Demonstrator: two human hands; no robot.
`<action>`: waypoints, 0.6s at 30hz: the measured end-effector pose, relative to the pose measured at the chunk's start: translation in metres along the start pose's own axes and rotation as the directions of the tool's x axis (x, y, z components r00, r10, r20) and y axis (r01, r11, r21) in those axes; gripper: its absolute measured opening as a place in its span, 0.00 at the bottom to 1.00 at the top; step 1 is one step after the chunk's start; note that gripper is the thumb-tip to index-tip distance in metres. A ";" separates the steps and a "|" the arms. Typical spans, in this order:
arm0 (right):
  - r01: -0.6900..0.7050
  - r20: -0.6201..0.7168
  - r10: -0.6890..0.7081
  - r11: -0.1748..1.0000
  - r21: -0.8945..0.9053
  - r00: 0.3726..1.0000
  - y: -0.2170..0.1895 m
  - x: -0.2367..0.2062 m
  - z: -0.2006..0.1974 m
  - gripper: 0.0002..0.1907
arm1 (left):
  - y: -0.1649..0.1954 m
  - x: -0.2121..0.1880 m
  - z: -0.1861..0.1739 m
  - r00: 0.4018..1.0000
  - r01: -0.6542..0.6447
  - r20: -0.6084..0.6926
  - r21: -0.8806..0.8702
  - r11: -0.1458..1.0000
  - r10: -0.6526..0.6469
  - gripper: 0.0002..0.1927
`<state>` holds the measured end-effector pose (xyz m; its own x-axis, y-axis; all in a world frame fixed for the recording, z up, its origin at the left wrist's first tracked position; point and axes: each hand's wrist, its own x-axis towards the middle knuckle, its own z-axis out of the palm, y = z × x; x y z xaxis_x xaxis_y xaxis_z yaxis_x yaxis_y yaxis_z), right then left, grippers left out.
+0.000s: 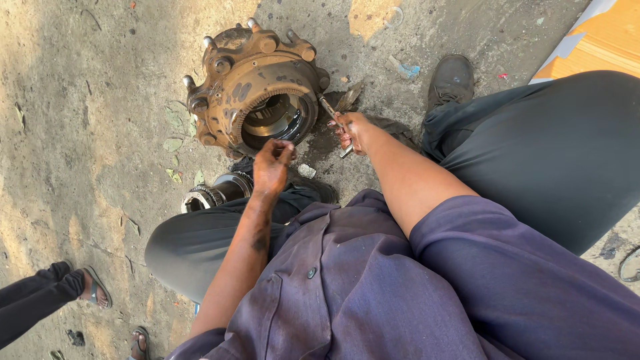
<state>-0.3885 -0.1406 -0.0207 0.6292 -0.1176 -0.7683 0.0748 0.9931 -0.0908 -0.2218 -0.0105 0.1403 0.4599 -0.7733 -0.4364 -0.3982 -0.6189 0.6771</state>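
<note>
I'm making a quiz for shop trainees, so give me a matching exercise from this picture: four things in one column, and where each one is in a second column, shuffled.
Things:
1. wheel hub
2. left hand
3. right hand
4. bearing ring

Places:
A. on the ground by the person's left knee
B. in a grip on a thin metal tool at the hub's right edge
C. on the concrete, rusty, open bore facing up
D. curled and greasy, just below the hub's bore

Pairs: 1-C, 2-D, 3-B, 4-A

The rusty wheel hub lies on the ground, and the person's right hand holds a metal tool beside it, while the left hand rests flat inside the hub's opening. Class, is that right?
Not quite. In the head view the left hand hangs just outside the wheel hub, near its rim, not inside the opening. The right hand does hold the metal tool beside the hub.
</note>
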 end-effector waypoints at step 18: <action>0.254 -0.257 -0.330 0.923 -0.289 0.908 0.029 0.018 0.019 0.10 | -0.067 0.039 0.102 0.758 0.381 0.564 0.026 0.924 -0.328 0.16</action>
<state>-0.3602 -0.1142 -0.0251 0.3484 -0.4344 -0.8306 0.0048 0.8870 -0.4618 -0.2582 -0.0135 0.0176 0.0313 -0.4605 -0.8871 -0.2140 -0.8701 0.4441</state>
